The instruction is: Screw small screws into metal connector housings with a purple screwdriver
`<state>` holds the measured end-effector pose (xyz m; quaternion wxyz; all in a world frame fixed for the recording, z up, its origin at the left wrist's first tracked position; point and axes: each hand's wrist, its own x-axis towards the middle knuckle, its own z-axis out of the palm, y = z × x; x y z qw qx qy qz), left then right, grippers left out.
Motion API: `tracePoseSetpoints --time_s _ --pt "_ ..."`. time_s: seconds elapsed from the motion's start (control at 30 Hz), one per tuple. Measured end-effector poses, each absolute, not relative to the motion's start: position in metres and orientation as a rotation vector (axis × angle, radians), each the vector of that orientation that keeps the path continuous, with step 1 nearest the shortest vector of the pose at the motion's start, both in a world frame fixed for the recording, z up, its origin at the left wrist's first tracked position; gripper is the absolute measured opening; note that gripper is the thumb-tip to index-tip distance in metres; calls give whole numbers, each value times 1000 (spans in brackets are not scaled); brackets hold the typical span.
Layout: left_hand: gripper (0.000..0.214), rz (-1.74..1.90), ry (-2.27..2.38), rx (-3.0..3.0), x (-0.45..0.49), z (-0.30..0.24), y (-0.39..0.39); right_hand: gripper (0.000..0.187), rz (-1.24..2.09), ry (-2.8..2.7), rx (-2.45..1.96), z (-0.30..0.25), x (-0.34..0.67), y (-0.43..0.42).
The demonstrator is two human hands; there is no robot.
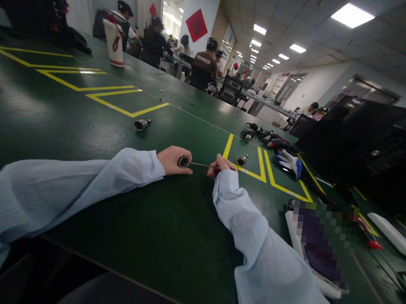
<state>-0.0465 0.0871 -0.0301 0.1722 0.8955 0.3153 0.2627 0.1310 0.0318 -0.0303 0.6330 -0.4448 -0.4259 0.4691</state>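
Observation:
My left hand [173, 160] rests on the green table [151, 214] and is closed round a small round metal part [183, 162], whose open end faces right. My right hand [219, 166] pinches the handle of a thin screwdriver [201, 164]. Its shaft points left, with the tip at the metal part. Both arms are in pale blue sleeves.
A similar metal part [141, 124] lies farther back on the left, another [242, 160] just behind my right hand. Several dark parts [260, 134] and blue-white gloves [289, 162] lie at the right, beside black cases [373, 148]. A paper cup [115, 42] stands far left. People sit at the back tables.

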Motion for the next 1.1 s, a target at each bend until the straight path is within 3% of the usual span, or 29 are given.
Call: tracePoseSetpoints --time_s 0.37,0.7,1.1 --pt "26 615 936 2667 -45 -37 94 35 757 -1342 -1106 -29 112 16" --pt "24 814 694 2469 -46 -35 82 38 1229 -1039 -1004 -29 117 28" --pt "15 663 1022 2779 -47 -35 87 34 800 -1238 -1083 -31 106 17"
